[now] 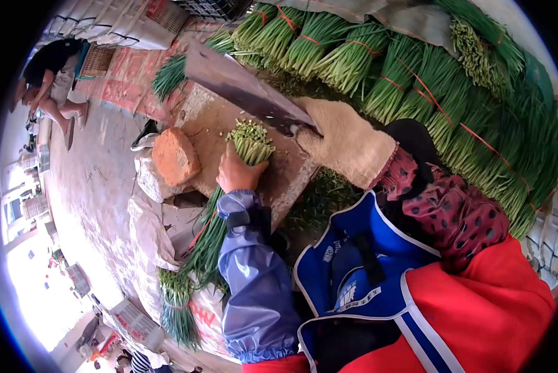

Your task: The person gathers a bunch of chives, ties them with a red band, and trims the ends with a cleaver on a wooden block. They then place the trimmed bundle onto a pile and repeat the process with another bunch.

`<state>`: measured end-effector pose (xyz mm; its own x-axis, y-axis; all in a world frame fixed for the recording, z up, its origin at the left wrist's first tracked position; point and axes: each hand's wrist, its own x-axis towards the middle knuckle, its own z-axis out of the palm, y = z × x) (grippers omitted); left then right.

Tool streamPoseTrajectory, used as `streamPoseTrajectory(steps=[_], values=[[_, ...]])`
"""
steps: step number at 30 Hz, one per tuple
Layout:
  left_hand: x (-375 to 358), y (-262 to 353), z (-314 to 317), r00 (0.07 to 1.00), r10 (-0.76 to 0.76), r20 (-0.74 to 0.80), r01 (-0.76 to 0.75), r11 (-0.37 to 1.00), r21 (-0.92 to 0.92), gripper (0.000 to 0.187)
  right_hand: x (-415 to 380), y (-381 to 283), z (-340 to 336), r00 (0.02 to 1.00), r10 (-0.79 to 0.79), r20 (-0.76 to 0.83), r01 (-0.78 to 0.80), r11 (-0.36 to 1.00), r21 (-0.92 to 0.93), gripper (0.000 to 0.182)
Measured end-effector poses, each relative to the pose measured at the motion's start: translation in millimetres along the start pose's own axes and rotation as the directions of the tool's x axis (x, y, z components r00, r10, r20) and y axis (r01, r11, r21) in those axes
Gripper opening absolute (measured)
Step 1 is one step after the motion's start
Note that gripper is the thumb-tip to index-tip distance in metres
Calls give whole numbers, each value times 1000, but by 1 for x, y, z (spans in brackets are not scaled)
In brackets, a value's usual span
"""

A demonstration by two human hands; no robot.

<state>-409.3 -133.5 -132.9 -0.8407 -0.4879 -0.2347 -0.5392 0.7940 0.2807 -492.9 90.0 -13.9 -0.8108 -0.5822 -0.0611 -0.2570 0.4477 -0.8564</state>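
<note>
My left hand (238,171) is wrapped round a bundle of green stalks (250,142), its cut pale ends up on a worn wooden board (213,127) and its long leaves hanging down past my wrist. In a tan work glove, my right hand (341,138) grips the handle of a wide cleaver (248,87). The blade is raised over the board, pointing up and left, apart from the stalks. Small green cuttings lie on the board. A reddish-brown block (176,156) sits at the board's left side.
Rows of tied green bundles (409,81) line the top and right. Another bundle (178,304) lies on white sacks below left. A person (52,81) bends over at the upper left, beside a woven basket (97,61). More people are at the lower left.
</note>
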Motion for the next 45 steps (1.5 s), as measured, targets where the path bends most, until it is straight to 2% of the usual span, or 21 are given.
streamPoseTrajectory(steps=[3,5,6,19,24,25,26,27,28,29,30,31,33,35,36,37,39,41,42,43,45], values=[[11,1,-5,992,-7,130,4,1000,26,91,-15,14,12,998,-63,6,63,990,-126,28],[14,-6,3,994,16,109,-21,999,41,89,-28,15,18,984,72,161,-23,958,-285,24],[14,-7,5,996,45,72,-47,999,18,85,-35,20,26,994,46,100,-13,952,-307,23],[13,-13,14,997,75,-22,-75,997,23,67,-22,42,49,953,121,277,-12,931,-364,20],[20,-32,35,997,75,-20,-74,995,72,73,11,25,27,817,239,525,-28,926,-377,22],[27,-49,49,999,40,-32,-37,996,79,77,14,28,35,898,115,425,30,947,-320,20],[28,-47,45,1000,25,11,-26,993,111,76,22,64,57,824,-144,548,312,923,-226,17],[35,-33,35,977,211,41,-205,972,-117,73,21,38,51,939,1,344,121,935,-333,15],[29,-23,21,993,4,121,-9,999,38,71,34,44,68,895,202,398,-15,905,-426,10],[58,-67,66,980,187,74,-194,976,100,72,48,45,97,950,78,302,-33,988,-151,11],[56,-63,65,937,348,-39,-350,931,-102,72,46,46,75,923,90,373,82,903,-421,16],[50,-73,67,943,300,-144,-312,948,-60,74,54,53,97,924,70,375,79,927,-367,12],[52,-65,59,972,234,-15,-234,972,-15,77,55,66,128,976,81,201,-2,931,-365,9],[46,-52,52,975,220,-25,-220,975,-9,79,52,62,119,952,159,261,-49,922,-384,11],[41,-46,43,974,224,4,-224,973,-56,79,40,61,96,909,101,404,59,929,-366,12],[41,-49,49,965,256,-62,-258,966,-31,80,32,63,98,965,38,258,71,914,-399,20],[40,-53,49,968,247,-52,-247,969,13,81,37,54,89,888,206,411,-26,915,-403,22],[39,-58,56,972,230,-43,-226,971,74,81,70,83,151,918,189,350,-49,927,-373,22],[43,-59,55,975,218,-50,-210,968,135,81,57,47,105,865,201,459,-17,928,-373,9],[44,-62,53,980,197,-15,-195,978,67,83,73,69,154,947,179,267,-88,943,-321,9],[42,-52,44,988,152,43,-154,985,72,87,69,59,138,953,154,262,-67,946,-316,10]])
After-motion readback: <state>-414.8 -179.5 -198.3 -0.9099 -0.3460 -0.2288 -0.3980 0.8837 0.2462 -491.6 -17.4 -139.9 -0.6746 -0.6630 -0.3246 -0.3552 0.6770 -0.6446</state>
